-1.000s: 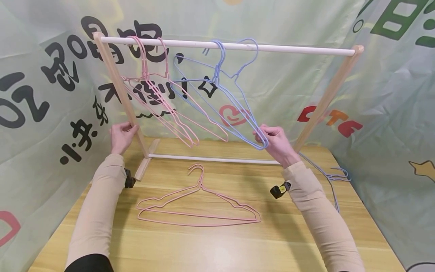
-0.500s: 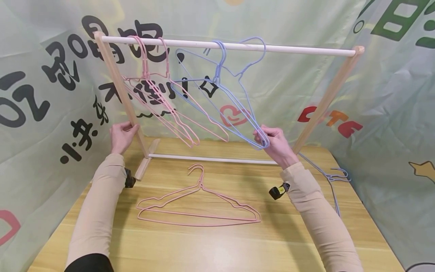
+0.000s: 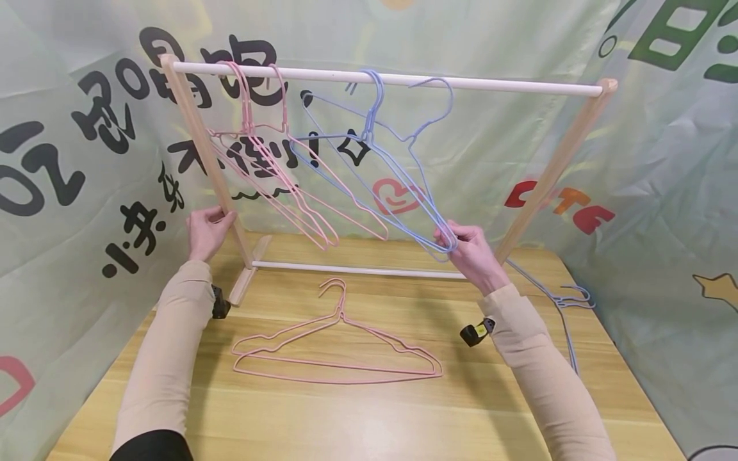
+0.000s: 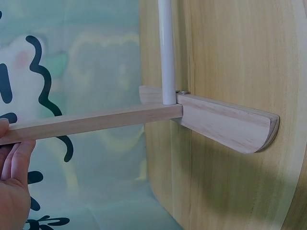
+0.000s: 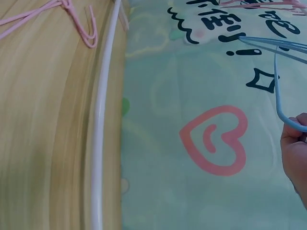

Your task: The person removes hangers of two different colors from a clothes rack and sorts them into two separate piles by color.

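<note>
Blue hanger (image 3: 410, 138): pinched at its lower end by the right hand (image 3: 474, 253), the nearer grip, and slanted up and leftward from there, hook (image 3: 452, 99) at the white rail (image 3: 519, 84); left post (image 3: 198, 137) pinched by the left hand (image 3: 209, 235).

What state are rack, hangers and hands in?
Rack: upright on table
Left hand: gripping rack's left post
Right hand: pinching a blue hanger
That blue hanger: hook at top rail, unclear if hooked over
Pink hangers on rail: hanging
Blue hangers on rail: hanging
Pink hangers on table: lying, overlapping
Blue hangers on table: lying, partly hidden
</note>
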`<state>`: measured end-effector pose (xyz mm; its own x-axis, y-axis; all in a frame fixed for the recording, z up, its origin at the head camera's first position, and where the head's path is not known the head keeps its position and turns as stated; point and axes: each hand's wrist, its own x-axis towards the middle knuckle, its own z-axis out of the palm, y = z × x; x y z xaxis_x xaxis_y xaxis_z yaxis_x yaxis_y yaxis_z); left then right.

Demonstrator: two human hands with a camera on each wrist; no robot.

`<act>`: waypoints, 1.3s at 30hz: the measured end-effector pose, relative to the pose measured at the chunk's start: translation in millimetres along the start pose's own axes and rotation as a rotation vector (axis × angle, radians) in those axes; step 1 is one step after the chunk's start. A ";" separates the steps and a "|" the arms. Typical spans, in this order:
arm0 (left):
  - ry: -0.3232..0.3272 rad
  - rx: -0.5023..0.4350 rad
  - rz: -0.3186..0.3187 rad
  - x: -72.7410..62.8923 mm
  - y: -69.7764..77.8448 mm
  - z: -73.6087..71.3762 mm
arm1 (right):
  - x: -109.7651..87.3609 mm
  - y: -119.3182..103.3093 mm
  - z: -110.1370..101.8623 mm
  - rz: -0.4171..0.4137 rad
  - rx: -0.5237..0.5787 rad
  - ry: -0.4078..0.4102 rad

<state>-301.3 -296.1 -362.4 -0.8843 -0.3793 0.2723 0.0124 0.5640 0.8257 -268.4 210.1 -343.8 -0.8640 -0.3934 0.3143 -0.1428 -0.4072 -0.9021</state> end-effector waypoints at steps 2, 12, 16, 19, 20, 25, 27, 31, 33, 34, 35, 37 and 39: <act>0.005 -0.002 -0.001 0.1 -0.2 0.2 | -4.5 2.0 -3.7 -0.018 -0.020 -0.002; 0.015 -0.003 -0.002 0.2 0.4 0.9 | -39.9 14.8 -27.7 -0.117 -0.088 0.011; 0.007 -0.012 0.001 0.2 -0.3 1.1 | -58.0 18.8 -38.0 -0.142 -0.065 0.022; 0.008 -0.016 -0.002 0.3 -0.7 1.2 | -70.7 20.2 -46.2 -0.159 -0.045 0.015; 0.010 -0.014 -0.003 0.3 -0.8 1.2 | -74.7 20.1 -48.7 -0.163 -0.049 0.016; 0.025 0.004 0.003 0.6 -0.5 2.4 | -95.5 17.9 -60.2 -0.172 -0.026 -0.005; 0.029 0.010 0.005 0.7 -0.7 2.9 | -103.7 16.2 -64.1 -0.173 -0.008 -0.004; 0.028 0.017 0.003 0.2 -0.5 3.0 | -121.5 11.4 -71.3 -0.194 0.046 0.015; 0.025 0.020 -0.002 -0.1 -0.4 2.7 | -130.3 9.6 -76.0 -0.232 0.099 0.011; 0.023 0.019 -0.005 -0.1 -0.2 2.6 | -134.6 9.0 -78.4 -0.259 0.123 0.011; 0.021 0.015 -0.008 -0.3 0.0 2.4 | -138.9 8.7 -81.0 -0.287 0.148 0.012; 0.019 0.007 -0.014 -0.7 0.7 2.0 | -147.5 8.1 -87.0 -0.342 0.198 -0.006; 0.015 0.000 -0.019 -0.7 1.5 1.6 | -156.8 7.4 -92.4 -0.390 0.222 0.005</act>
<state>-301.4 -293.8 -362.1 -0.8770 -0.4015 0.2638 -0.0050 0.5567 0.8307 -178.6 344.9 -427.0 -0.7686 -0.1713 0.6164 -0.3517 -0.6917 -0.6308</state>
